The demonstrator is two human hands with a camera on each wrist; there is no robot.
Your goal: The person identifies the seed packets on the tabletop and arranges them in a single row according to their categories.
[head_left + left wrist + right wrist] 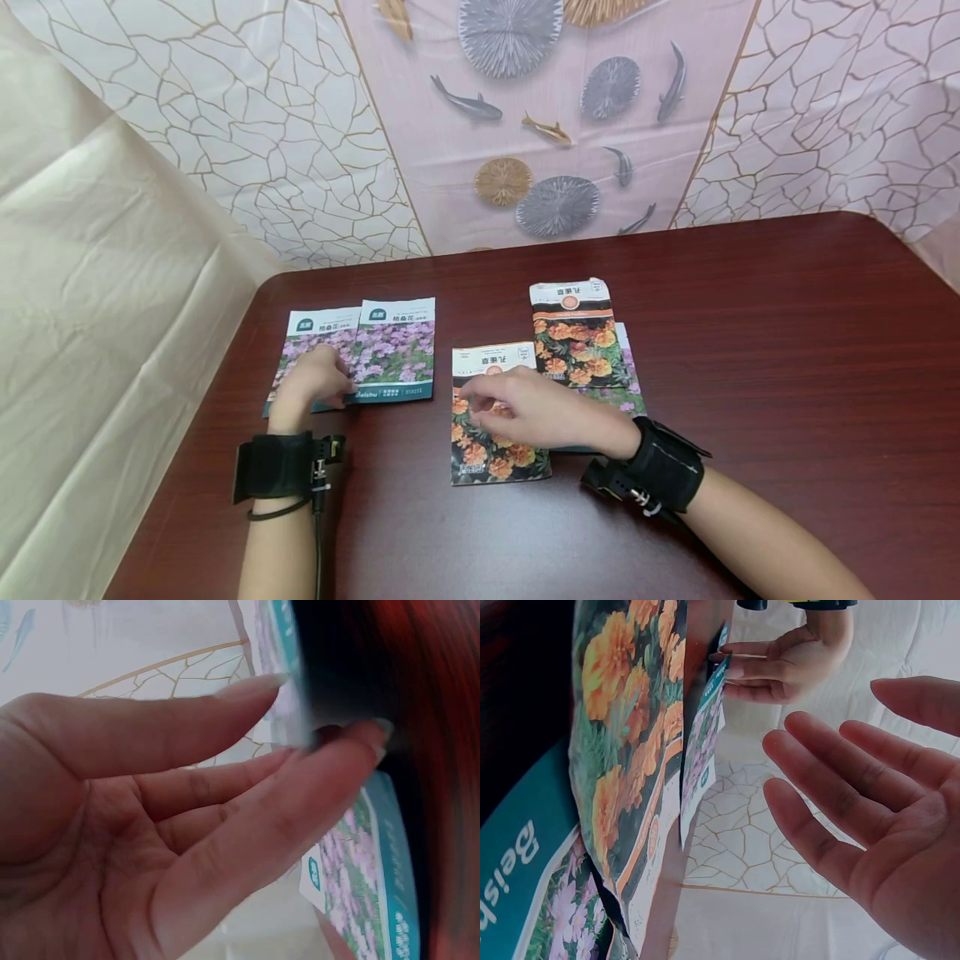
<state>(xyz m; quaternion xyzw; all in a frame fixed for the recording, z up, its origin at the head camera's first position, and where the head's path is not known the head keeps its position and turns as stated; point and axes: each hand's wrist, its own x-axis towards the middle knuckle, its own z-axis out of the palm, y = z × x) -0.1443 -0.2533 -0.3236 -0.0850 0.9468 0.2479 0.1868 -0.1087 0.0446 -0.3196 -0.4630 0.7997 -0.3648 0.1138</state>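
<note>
Two purple-flower seed packets lie on the left, the right one (395, 350) overlapping the left one (300, 342). My left hand (318, 375) is at their lower edges, thumb and fingers pinching the lower corner of the right packet. Seen from the left wrist, the thumb tip meets that packet's teal edge (289, 637), which is blurred. Over the front marigold seed packet (472, 454) hovers my right hand (536, 408), fingers loosely bent and nothing held. The right wrist view shows those fingers (832, 757) apart from the orange-flowered packet (630, 712).
A second marigold packet (573, 333) lies farther back, on top of another purple-flower packet (628, 392) that is mostly covered. All rest on a dark red-brown table (750, 350). Patterned cloth (300, 150) hangs behind it, and a pale cloth (97, 292) at the left.
</note>
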